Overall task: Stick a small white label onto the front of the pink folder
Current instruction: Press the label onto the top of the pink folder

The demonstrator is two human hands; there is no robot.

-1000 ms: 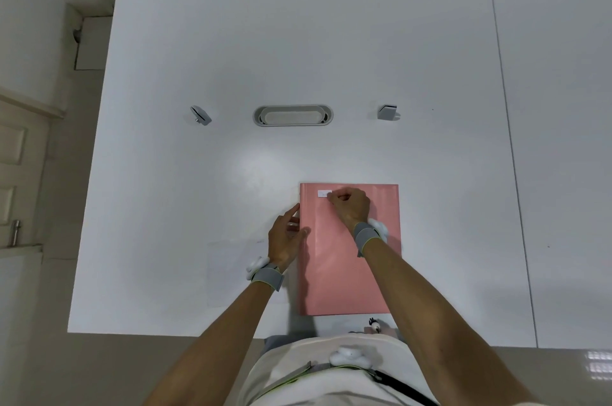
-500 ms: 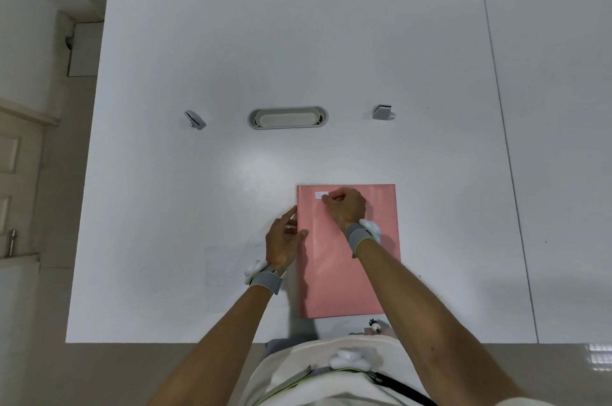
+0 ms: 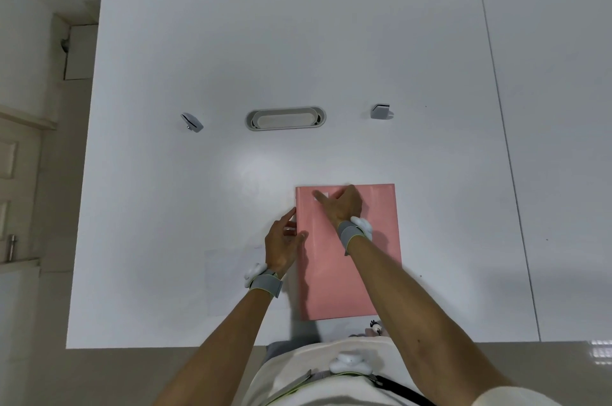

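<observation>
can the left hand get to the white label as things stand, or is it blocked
Probably not cleanly: the right hand lies over the white label, a finger pressing it, while the left hand rests at the pink folder's left edge.

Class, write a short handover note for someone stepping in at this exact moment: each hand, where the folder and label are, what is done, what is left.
Left hand: open, fingers against the folder's left edge, steadying it.
Right hand: resting on the folder's upper part, index finger stretched out onto the label; holds nothing.
Folder: flat on the table, near the front edge.
Label: at the folder's top-left corner, mostly hidden by the finger.
Done: label placed on the cover.
Left: probably finish pressing it flat, then lift both hands; whether it is fully stuck cannot be told.
</observation>
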